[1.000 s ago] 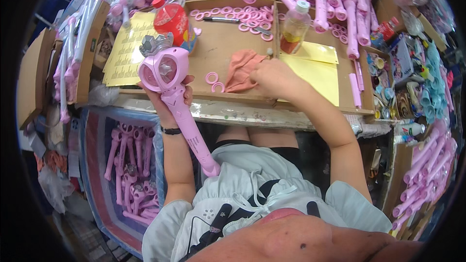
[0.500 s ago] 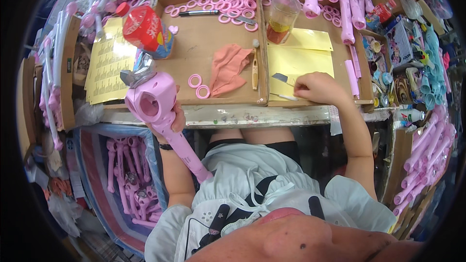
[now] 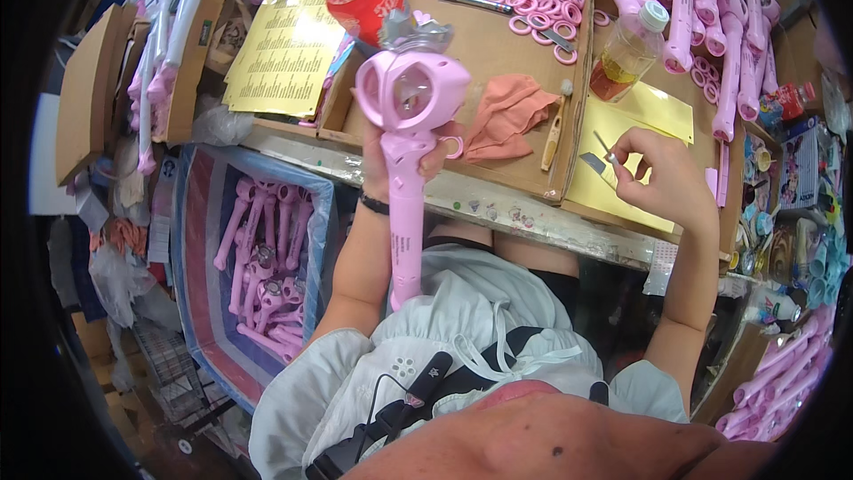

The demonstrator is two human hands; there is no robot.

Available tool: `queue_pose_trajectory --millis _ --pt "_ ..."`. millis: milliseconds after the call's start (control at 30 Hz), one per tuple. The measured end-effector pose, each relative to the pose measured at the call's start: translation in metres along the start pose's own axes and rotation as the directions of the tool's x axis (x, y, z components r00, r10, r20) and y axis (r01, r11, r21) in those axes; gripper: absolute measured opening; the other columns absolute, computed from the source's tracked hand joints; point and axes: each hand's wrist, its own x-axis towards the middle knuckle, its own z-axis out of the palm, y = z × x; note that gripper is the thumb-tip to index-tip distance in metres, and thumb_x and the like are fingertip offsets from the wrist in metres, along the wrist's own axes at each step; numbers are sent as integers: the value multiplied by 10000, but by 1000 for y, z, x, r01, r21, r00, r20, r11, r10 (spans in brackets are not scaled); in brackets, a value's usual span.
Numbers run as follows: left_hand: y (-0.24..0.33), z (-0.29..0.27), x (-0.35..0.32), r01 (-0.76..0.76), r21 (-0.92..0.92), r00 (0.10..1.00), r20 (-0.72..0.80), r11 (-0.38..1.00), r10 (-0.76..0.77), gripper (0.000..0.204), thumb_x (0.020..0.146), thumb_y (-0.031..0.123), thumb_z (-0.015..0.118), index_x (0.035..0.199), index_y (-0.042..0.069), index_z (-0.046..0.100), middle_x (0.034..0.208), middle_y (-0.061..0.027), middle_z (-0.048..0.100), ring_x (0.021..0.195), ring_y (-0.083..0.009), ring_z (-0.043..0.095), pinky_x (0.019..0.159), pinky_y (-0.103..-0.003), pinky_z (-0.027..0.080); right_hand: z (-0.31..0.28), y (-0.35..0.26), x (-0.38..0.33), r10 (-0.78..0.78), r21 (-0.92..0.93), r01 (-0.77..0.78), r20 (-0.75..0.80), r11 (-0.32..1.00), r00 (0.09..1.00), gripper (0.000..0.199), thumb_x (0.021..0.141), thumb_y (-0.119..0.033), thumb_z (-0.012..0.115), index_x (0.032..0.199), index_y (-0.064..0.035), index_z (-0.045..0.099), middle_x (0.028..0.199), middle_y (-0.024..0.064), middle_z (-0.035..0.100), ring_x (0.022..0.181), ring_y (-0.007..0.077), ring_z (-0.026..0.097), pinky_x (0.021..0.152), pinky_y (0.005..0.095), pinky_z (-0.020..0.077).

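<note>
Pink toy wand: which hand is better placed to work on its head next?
Right, probably. The right hand is free of the pink toy wand and pinches a thin metal tool above the yellow paper. The left hand grips the wand's handle, holding it upright.

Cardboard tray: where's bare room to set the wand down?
Bare cardboard tray floor lies between the pink wand head, the orange cloth and the pink rings. The yellow sheet under the right hand is partly free. The tray's far edge is crowded.
</note>
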Motion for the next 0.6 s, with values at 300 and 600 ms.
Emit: queue_pose_trajectory --millis 300,600 --pt "-3 50 -1 -108 379 969 -166 919 182 949 772 830 247 1275 58 473 1004 -222 646 620 -181 632 509 -247 518 66 -91 20 -678 -396 550 -401 735 617 155 717 -96 682 798 -64 553 654 58 479 545 211 552 477 330 451" --pt "-7 57 -22 -195 528 934 -158 827 321 816 829 767 284 1151 55 521 841 -66 633 671 -125 603 567 -224 483 78 -116 15 -732 -576 485 -341 658 590 119 711 -114 611 758 -78 508 663 48 453 572 193 537 487 309 438"
